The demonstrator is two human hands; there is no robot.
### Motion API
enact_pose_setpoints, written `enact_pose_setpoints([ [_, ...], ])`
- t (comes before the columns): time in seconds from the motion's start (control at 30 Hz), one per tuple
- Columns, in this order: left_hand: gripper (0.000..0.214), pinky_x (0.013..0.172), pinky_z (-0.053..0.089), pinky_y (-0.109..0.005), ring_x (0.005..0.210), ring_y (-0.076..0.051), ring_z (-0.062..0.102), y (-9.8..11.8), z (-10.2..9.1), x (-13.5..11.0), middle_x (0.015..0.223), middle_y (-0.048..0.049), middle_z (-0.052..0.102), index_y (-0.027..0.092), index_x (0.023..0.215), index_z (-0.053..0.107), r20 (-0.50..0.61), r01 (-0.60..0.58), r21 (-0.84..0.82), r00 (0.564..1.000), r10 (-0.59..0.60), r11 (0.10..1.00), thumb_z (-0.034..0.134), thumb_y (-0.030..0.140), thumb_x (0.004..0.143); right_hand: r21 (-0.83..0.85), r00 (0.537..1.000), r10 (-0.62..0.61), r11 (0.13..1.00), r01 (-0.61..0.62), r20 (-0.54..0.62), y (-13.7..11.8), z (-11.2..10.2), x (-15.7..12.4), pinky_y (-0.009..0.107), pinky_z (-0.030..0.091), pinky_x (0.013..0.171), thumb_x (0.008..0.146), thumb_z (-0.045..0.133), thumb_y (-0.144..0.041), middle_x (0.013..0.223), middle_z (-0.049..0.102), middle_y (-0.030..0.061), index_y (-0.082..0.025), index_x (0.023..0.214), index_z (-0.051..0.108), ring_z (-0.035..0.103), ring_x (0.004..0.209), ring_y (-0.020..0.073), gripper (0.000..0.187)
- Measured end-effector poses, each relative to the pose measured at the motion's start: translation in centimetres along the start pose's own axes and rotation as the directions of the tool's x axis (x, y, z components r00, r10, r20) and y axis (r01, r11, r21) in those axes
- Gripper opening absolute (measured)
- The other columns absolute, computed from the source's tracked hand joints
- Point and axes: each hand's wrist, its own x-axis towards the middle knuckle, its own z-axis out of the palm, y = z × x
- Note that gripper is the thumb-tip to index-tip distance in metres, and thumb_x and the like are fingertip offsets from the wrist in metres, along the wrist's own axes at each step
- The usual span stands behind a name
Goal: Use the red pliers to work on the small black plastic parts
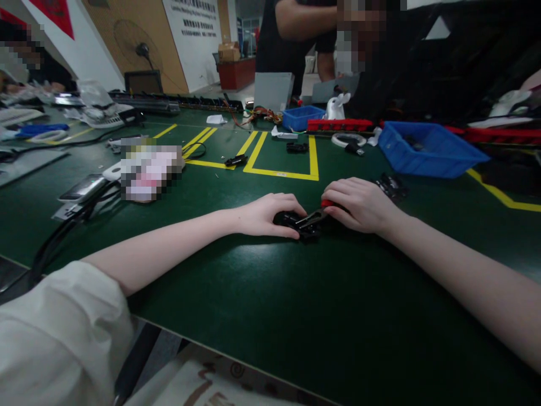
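Note:
My left hand (268, 215) is closed round a small black plastic part (310, 230) on the green table, thumb in front and fingers behind it. Red-handled pliers (313, 217) are gripped in my right hand (362, 204). Their metal jaws point left and lie against the black part; whether they pinch it I cannot tell. Most of the handles is hidden inside my right hand. Just behind that hand lie several more black parts (391, 186).
A blue bin (431, 148) stands at the back right, a smaller blue bin (302, 117) farther back. Two black pieces (297, 147) lie near yellow tape lines. Cables and a phone-like device (84, 188) are at left. A person (304, 34) stands across the green table (262, 293).

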Motion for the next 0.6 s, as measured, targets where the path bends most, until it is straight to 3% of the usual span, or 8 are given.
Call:
enact_pose_setpoints([
  [0.27,0.039,0.093,0.050,-0.039,0.106,-0.024,0.065,0.0,0.0,-0.1,0.116,-0.0109,0.068,0.018,0.119,0.072,-0.003,-0.009,-0.003,1.000,0.009,1.000,0.075,0.045,0.092,-0.021,0.998,0.027,0.999,-0.028,-0.061,1.3,0.2,-0.8,0.035,0.046,0.072,0.106,0.039,-0.035,0.093,0.073,0.0102,-0.019,0.096,0.066,0.066,0.082,0.0224,0.034],
  [0.6,0.036,0.092,0.051,-0.038,0.104,-0.024,0.065,-0.1,0.1,-0.1,0.115,-0.0102,0.068,0.017,0.120,0.071,-0.010,-0.020,-0.002,1.000,0.020,1.000,0.075,0.040,0.092,-0.031,0.999,0.038,0.999,-0.038,0.010,1.4,0.0,-0.8,0.036,0.044,0.074,0.105,0.038,-0.038,0.089,0.071,0.0104,-0.020,0.090,0.067,0.063,0.080,0.0224,0.037],
])
